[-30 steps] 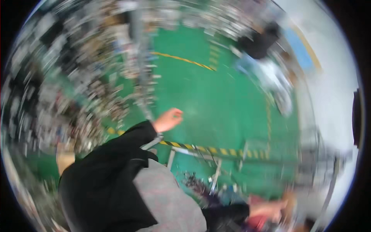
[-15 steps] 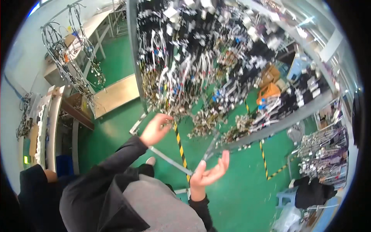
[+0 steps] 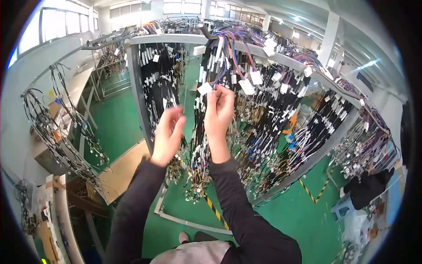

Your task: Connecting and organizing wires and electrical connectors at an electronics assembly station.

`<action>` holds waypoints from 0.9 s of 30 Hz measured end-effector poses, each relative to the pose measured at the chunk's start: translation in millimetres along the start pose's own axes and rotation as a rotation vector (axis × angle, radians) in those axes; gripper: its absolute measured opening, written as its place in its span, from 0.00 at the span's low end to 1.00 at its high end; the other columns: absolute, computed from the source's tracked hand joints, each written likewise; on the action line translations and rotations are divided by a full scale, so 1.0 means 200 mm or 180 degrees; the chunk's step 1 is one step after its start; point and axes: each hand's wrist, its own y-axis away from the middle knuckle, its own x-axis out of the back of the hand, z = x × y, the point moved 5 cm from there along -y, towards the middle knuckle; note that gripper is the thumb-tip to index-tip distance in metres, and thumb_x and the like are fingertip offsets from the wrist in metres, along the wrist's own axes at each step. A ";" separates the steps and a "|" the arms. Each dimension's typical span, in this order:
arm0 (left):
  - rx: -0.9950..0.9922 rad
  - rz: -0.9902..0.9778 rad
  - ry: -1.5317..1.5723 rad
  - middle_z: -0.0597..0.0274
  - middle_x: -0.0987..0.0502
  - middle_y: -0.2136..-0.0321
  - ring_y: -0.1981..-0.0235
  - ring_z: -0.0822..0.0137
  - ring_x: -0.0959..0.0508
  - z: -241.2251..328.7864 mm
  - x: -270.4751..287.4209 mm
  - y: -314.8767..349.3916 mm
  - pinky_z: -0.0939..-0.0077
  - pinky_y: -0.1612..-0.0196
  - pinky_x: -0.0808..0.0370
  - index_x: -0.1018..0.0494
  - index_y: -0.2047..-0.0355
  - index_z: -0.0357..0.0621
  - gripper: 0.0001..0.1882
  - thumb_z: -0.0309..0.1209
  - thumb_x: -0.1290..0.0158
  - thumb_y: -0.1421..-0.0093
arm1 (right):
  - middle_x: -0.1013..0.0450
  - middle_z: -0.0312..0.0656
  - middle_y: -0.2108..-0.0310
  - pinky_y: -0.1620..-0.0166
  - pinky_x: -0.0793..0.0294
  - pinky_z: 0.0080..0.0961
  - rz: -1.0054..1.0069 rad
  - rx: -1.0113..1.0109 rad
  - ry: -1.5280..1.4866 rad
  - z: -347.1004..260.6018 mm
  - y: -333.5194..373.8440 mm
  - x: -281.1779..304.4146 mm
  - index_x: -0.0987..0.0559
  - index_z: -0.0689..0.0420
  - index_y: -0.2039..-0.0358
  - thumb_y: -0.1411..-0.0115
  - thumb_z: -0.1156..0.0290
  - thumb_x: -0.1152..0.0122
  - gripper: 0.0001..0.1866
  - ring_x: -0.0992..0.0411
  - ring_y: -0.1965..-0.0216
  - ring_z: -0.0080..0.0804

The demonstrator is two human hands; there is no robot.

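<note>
Bundles of black wire harnesses [image 3: 159, 75] with white labels and small connectors hang in rows from a grey metal rack [image 3: 134, 75] before me. My right hand [image 3: 220, 112] is raised to the upper middle of the rack. Its thumb and fingertips close on blue and red wires beside a white tag [image 3: 205, 89]; the exact contact is partly hidden. Larger white tags [image 3: 247, 86] dangle just right of those fingers. Lower and to the left, my left hand [image 3: 168, 136] is in front of the hanging bundles, empty, thumb and fingers apart, slightly blurred.
A bent bar at left carries loose harnesses [image 3: 66, 132] above a wooden board [image 3: 121, 171]. More harnesses [image 3: 351, 145] hang at the right, near a blue stool [image 3: 345, 207] with dark cloth. Black-and-yellow tape [image 3: 215, 213] marks the green floor beneath the rack.
The view has tilted up, bringing the rack's top bar into sight. Both hands have risen; the right has moved from below the rack to the upper wires and closed its fingers there.
</note>
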 end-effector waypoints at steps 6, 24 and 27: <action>-0.0801 0.0604 -0.0185 0.52 0.26 0.64 0.67 0.59 0.22 0.00 -0.23 -0.69 0.67 0.63 0.25 0.33 0.53 0.35 0.15 0.31 0.46 0.35 | 0.31 0.45 0.50 0.49 0.32 0.29 -0.0226 0.0444 0.0977 -0.06 -0.02 -0.06 0.28 0.63 0.49 0.38 0.66 0.36 0.21 0.31 0.51 0.33; -0.0092 0.0560 0.1481 0.70 0.34 0.80 0.81 0.79 0.35 0.92 0.34 -0.70 0.84 0.79 0.36 0.22 0.66 0.38 0.23 0.48 0.50 0.33 | 0.30 0.48 0.65 0.56 0.30 0.37 -0.1131 0.1829 0.0611 -0.33 0.57 0.30 0.28 0.59 0.68 0.43 0.72 0.47 0.04 0.31 0.63 0.41; -0.0831 0.0704 0.1105 0.76 0.39 0.85 0.86 0.84 0.42 1.12 0.58 -0.55 0.85 0.85 0.49 0.26 0.66 0.32 0.16 0.37 0.50 0.33 | 0.32 0.56 0.59 0.52 0.32 0.40 -0.0259 0.2647 0.0426 -0.32 0.41 0.05 0.31 0.65 0.63 0.40 0.76 0.49 0.06 0.32 0.59 0.47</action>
